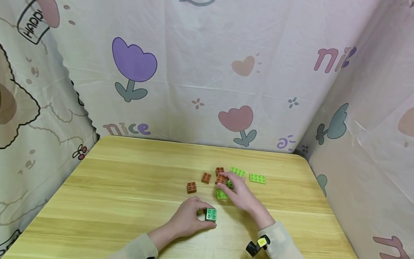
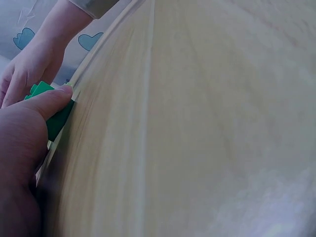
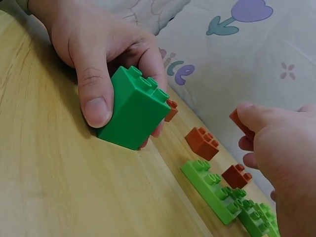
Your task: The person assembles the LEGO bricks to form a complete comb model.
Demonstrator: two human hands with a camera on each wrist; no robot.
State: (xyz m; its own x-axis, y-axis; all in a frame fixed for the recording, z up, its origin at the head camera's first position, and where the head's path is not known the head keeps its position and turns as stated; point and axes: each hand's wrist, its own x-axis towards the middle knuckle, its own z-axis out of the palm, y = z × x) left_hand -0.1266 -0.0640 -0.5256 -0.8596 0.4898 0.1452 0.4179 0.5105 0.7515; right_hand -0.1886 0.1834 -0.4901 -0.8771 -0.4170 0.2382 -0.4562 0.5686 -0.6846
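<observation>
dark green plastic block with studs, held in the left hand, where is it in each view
Head: the dark green plastic block with studs is low, near the centre.
Left wrist: the block is far left, around mid-height, partly covered.
Right wrist: the block is just left of centre, around mid-height.
Shared landmark: the left hand holding it.

My left hand (image 1: 185,218) grips between spread thumb and curved fingers, nearer to me, while my right hand (image 1: 240,193) is stretched farther forward, pinching with thumb and fingers, both forearms (image 1: 284,241) slanting inward from below.
</observation>
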